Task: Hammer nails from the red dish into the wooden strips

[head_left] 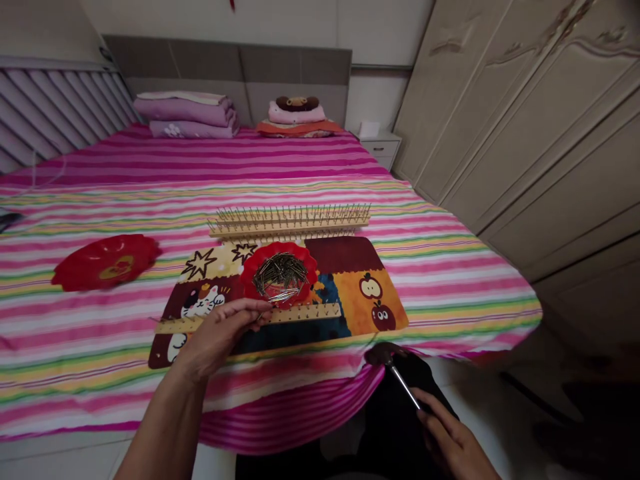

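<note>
My left hand (220, 333) reaches over the near edge of the bed, fingers pinched together right by a thin wooden strip (295, 314) on a patterned mat (350, 293). Whether a nail is in the pinch is too small to tell. Just beyond the fingers sits a red dish (279, 273) heaped with several metal nails. My right hand (450, 437) is low at the bed's edge, closed on the metal shaft of a hammer (395, 373) whose dark head rests near the mat's corner. Wooden strips studded with upright nails (290, 220) lie behind the dish.
A second red dish (105, 261) lies to the left on the striped bedsheet (450, 280). Folded purple bedding (185, 113) and a pillow pile (297, 117) sit at the headboard. A wardrobe (525, 120) stands to the right, a small nightstand (380, 143) beside the bed.
</note>
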The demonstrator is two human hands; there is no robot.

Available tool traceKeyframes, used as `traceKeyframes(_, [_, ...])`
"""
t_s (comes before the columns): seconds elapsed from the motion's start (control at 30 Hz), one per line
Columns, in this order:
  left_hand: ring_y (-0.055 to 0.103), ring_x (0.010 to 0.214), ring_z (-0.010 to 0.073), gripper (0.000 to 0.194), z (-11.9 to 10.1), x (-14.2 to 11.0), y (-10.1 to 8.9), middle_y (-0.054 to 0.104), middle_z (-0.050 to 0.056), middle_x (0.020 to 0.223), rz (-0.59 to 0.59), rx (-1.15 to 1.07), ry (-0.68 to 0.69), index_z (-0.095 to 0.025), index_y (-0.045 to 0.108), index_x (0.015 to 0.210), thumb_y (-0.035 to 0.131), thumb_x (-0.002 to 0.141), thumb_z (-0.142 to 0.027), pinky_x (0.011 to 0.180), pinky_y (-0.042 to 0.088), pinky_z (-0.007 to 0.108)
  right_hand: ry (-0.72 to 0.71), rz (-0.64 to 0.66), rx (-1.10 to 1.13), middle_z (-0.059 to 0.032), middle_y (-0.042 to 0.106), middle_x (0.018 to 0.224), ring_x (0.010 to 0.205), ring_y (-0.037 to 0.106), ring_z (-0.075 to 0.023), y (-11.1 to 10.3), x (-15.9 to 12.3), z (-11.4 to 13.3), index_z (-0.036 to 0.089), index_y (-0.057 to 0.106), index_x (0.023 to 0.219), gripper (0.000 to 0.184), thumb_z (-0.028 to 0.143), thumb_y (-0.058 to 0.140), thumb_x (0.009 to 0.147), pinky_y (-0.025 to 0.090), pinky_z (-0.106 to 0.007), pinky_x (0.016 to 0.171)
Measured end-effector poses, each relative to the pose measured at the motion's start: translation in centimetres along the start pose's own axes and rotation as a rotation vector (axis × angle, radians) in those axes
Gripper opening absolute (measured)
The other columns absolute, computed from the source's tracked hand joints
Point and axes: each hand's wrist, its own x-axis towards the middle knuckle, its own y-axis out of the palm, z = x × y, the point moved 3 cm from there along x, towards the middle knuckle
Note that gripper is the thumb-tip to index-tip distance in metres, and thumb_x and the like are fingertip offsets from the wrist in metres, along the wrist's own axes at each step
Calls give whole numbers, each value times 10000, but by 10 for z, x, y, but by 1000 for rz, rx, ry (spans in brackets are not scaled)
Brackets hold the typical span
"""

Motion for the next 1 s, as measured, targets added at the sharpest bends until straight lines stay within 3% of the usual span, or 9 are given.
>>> traceKeyframes(0.23, [632, 638, 90, 322, 18, -7, 4, 727, 14, 758, -27, 9, -8, -194, 729, 814, 814, 510, -260, 624, 498, 182, 32, -14, -16, 71, 370, 487, 429, 356, -114, 1, 2, -1, 172, 494, 1272, 719, 602, 459, 697, 232, -229, 405])
traceKeyframes(0.43, [628, 649, 121, 385, 25, -6, 17, 703, 11, 689, -152, 45, 43, -166, 706, 754, 826, 414, -302, 651, 521, 239, 28, 2, -5, 80, 348, 488, 439, 342, -113, 2, -5, 8, 145, 463, 1275, 710, 584, 451, 716, 214, -229, 412])
traceKeyframes(0.7, [595, 663, 105, 357, 38, -2, 24, 712, 39, 869, -264, 101, 152, -162, 713, 730, 782, 488, -415, 610, 509, 229, 23, -15, 12, 74, 372, 497, 446, 352, -108, 2, -8, 17, 154, 499, 1237, 630, 531, 459, 733, 227, -227, 427])
traceKeyframes(1.0, [637, 668, 119, 347, 52, 6, 37, 717, 20, 830, -398, 13, 80, -160, 721, 812, 751, 522, -348, 662, 546, 257, 22, -37, -10, 76, 374, 492, 417, 343, -103, 2, -9, 18, 190, 537, 1214, 613, 558, 460, 730, 211, -221, 408])
